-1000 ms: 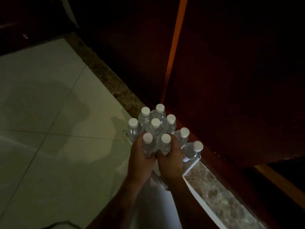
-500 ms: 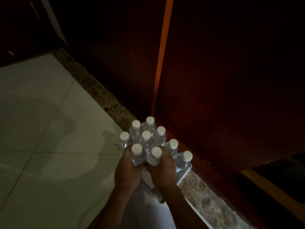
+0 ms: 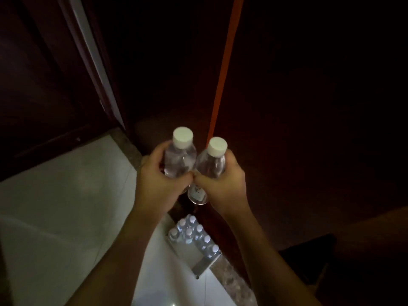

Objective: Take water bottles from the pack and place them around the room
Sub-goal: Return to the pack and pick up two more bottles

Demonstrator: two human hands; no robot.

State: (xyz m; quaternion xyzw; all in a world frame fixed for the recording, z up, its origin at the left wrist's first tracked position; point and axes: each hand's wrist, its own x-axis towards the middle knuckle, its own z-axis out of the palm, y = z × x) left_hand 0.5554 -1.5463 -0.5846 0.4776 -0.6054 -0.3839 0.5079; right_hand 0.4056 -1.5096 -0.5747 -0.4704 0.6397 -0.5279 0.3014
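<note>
I hold two clear water bottles with white caps upright, side by side, high above the floor. My left hand (image 3: 162, 181) is wrapped around the left bottle (image 3: 180, 159). My right hand (image 3: 223, 186) grips the right bottle (image 3: 212, 165), whose base shows below my fingers. The two bottles touch, and my thumbs meet between them. Far below, the opened pack (image 3: 193, 236) with several capped bottles stands on the floor against the dark wooden wall.
Pale floor tiles (image 3: 66, 206) spread to the left, edged by a speckled stone border (image 3: 231, 281). Dark wooden panels fill the top and right, with an orange strip (image 3: 225, 69) running up. A door frame edge (image 3: 92, 62) stands at upper left.
Both hands lifted one bottle each out of the pack and rose well above it. The view moved up and away, so the pack now looks small below my arms.
</note>
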